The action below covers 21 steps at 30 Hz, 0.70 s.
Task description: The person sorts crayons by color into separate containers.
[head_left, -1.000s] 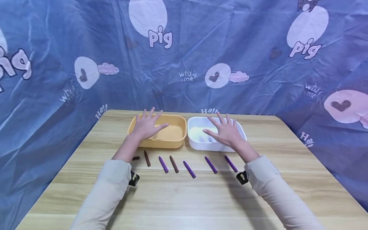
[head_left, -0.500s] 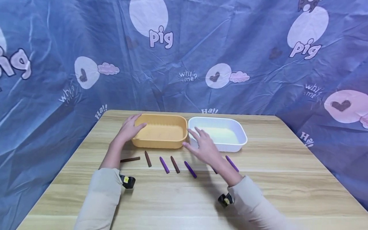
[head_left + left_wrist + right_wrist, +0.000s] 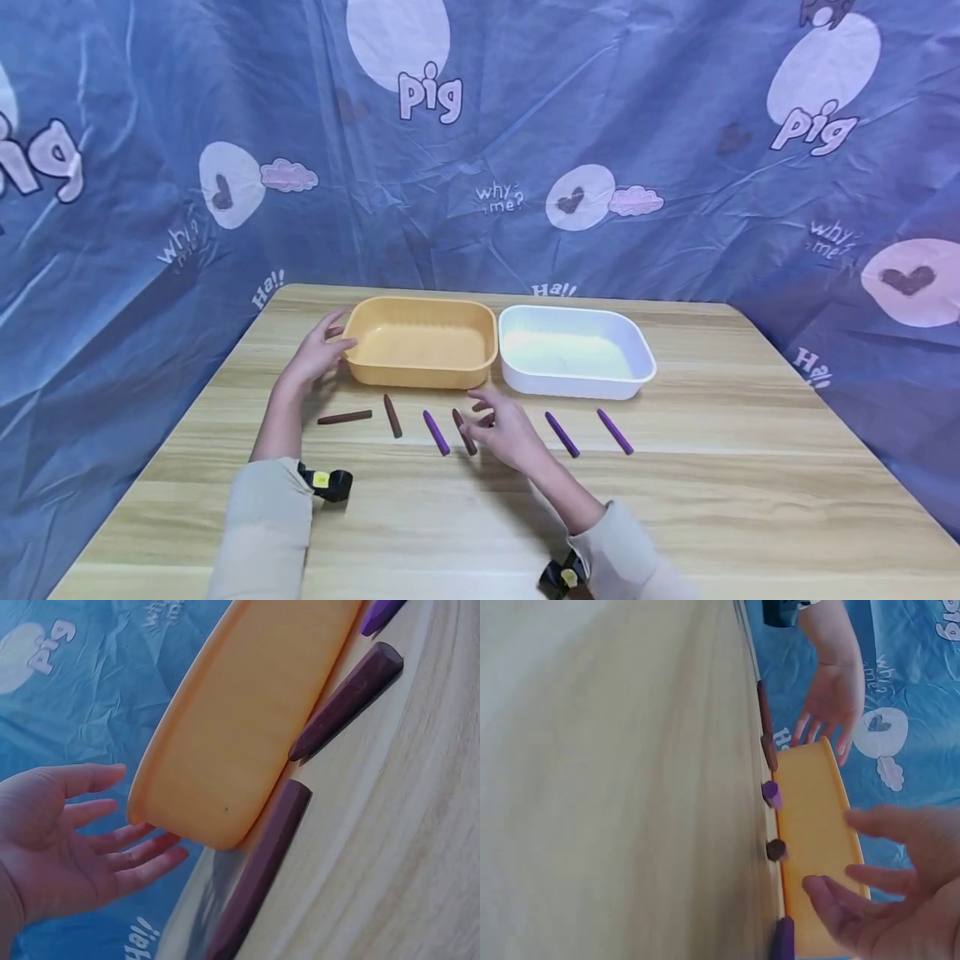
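Note:
My left hand (image 3: 313,354) is at the left end of the orange-yellow box (image 3: 420,377), its fingers extended along the end wall and the thumb by the rim. In the left wrist view the fingertips reach under the end of the box. My right hand (image 3: 510,432) is over the row of crayons, fingers loosely bent and apart with nothing between them. Nearest to it is a brown crayon (image 3: 468,442); a purple crayon (image 3: 784,941) is hidden beneath the hand in the head view. Left of these lie a purple crayon (image 3: 437,433) and brown crayons (image 3: 393,417).
A white box (image 3: 577,387) stands right beside the orange-yellow one. In front of it lie two purple crayons (image 3: 562,435) on the wooden table (image 3: 420,533). Another brown crayon (image 3: 345,417) lies sideways at the left. A blue printed cloth (image 3: 480,242) hangs behind and beside the table.
From above the two boxes, both hands have come down. The left went to the left end of the orange-yellow box; the right moved left and nearer, over the crayons. The head view shifted slightly.

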Each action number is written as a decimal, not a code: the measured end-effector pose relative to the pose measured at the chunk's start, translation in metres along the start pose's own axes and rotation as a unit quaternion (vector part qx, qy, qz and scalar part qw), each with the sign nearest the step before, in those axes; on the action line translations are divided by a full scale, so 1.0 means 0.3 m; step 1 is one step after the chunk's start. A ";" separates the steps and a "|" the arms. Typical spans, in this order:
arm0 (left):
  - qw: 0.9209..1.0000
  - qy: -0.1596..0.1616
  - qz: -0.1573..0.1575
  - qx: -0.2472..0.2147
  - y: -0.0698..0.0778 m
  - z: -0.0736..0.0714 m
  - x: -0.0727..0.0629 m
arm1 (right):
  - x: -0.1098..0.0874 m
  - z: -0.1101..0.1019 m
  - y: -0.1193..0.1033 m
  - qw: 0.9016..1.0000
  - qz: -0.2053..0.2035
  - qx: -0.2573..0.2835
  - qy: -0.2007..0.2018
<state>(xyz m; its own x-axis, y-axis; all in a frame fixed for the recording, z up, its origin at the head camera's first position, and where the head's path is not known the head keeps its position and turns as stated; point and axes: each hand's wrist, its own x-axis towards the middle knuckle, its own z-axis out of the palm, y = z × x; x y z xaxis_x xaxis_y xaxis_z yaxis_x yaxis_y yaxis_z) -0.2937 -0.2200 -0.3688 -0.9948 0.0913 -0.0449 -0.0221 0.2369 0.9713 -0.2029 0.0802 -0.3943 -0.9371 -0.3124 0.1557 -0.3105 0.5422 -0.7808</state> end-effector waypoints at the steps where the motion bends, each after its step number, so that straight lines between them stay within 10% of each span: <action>1: 1.000 -0.001 -0.004 -0.020 -0.004 -0.001 -0.003 | -0.002 0.003 0.002 1.000 0.007 0.001 -0.006; 21: 0.990 -0.015 -0.034 -0.138 -0.055 -0.021 -0.006 | -0.015 0.050 0.016 0.997 0.020 -0.066 -0.022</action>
<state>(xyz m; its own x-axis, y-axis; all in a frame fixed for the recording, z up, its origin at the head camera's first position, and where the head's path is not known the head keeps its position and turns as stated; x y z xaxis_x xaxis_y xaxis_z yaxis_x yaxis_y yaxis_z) -0.2922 -0.2302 -0.3832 -0.9869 0.1135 -0.1146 -0.1186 -0.0293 0.9925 -0.1978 0.0725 -0.4076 -0.9419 -0.3216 0.0967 -0.2942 0.6516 -0.6991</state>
